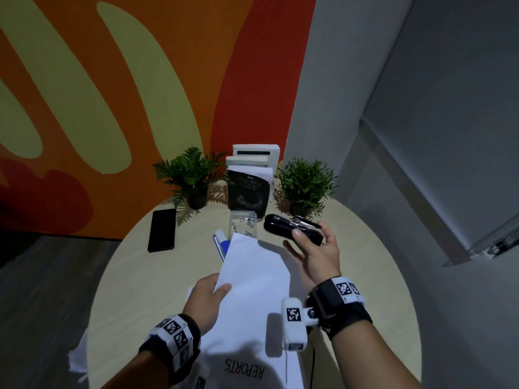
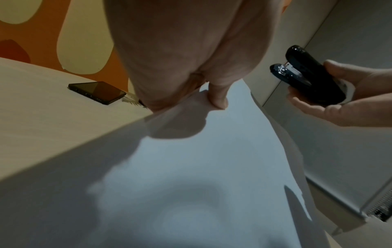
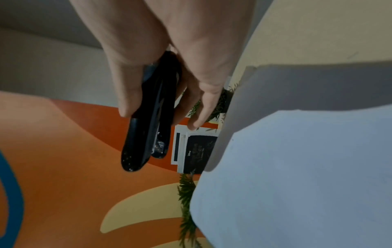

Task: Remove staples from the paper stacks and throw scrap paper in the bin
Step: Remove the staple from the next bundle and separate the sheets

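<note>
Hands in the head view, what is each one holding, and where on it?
Left hand pinches the white paper stack at its left edge. Right hand grips the black stapler around its rear half.

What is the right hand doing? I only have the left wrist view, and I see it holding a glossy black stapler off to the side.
Observer: In the head view the right hand holds the glossy black stapler in the air above the round pale wooden table, thumb on top.
Operator: Anything behind the white paper stack?
Observer: Yes, a clear plastic box stands just beyond the white paper stack pinched by the left hand.
Operator: More paper nearby?
Observer: A sheet printed REPORTS lies at the table's near edge.
</note>
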`<state>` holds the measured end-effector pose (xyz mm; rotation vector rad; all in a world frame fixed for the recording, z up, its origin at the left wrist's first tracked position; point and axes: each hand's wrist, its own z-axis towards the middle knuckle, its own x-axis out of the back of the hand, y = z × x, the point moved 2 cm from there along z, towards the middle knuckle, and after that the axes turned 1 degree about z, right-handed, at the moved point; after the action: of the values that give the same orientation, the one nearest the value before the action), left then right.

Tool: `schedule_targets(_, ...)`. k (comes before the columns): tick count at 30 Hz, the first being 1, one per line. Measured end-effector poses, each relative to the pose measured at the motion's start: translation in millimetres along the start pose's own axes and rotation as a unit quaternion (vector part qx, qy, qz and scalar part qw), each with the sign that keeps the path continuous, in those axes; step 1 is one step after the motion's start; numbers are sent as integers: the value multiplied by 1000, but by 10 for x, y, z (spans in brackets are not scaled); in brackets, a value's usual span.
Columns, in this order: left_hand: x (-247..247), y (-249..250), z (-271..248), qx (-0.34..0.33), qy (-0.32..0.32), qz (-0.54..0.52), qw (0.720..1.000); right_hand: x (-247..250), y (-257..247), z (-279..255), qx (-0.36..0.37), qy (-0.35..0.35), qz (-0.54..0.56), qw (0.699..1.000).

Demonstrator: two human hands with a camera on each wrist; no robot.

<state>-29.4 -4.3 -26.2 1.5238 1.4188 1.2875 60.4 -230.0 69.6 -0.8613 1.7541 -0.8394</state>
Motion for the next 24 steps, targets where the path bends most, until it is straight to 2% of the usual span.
schedule_targets(4, -24, 83, -16, -13, -5, -5, 1000, -190, -58, 34, -39, -13, 120, 992)
schedule_targets(8, -61, 144, -32, -25, -20, -3, 999, -372, -100, 55, -57, 9, 137, 989)
schedule_targets(10, -84, 184, -48, -31, -22, 0, 999, -453, -106, 68, -27, 31, 94, 995)
schedule_targets(13, -109, 244, -79, -42, -25, 3, 999, -554, -89, 103, 87, 54, -57, 993)
schedule_targets(18, -144, 352, -109, -64, -25, 21, 997, -670, -81, 65, 183, 4, -259, 949)
schedule_targets(24, -212, 470, -109, -97, -45, 34, 994, -829, -40, -57, 228, -17, -388, 893)
